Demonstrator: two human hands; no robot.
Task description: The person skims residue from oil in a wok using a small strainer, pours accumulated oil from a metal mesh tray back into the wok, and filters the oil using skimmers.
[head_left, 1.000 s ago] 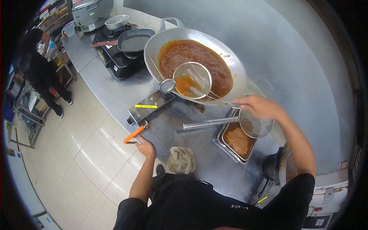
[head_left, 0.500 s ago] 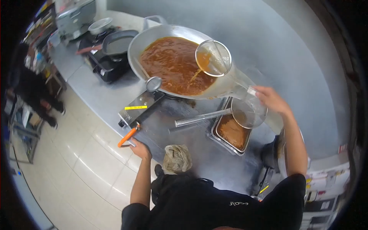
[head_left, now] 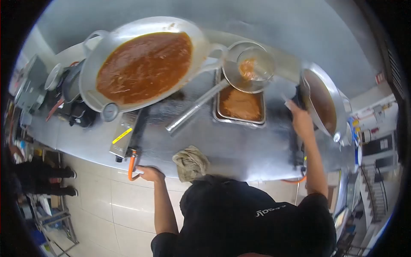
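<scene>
My right hand [head_left: 302,124] is closed on the handle of a round strainer [head_left: 256,64], whose bowl holds some reddish-brown matter. That bowl hangs over a larger strainer [head_left: 188,107] with a ribbed metal handle. Under both is a metal tray [head_left: 218,107] with brown paste [head_left: 242,105]. At the counter's front edge, my left hand [head_left: 150,173] is closed beside an orange hose [head_left: 130,168]; what its fingers hold is hidden. A large wok [head_left: 197,36] of red-brown sauce [head_left: 145,68] stands at the left, with a round thermometer [head_left: 110,112] at its rim.
A crumpled cloth [head_left: 190,163] lies at the counter's front edge. Another wok [head_left: 314,70] with brown liquid stands at the right. A pan [head_left: 71,88] and a white bowl [head_left: 53,77] are at the far left. A person in dark clothes [head_left: 40,175] stands beyond the counter.
The view has turned right. My right hand has carried its strainer from above the large wok to above the tray; liquid no longer visibly streams from it. My left hand remains beside the hose.
</scene>
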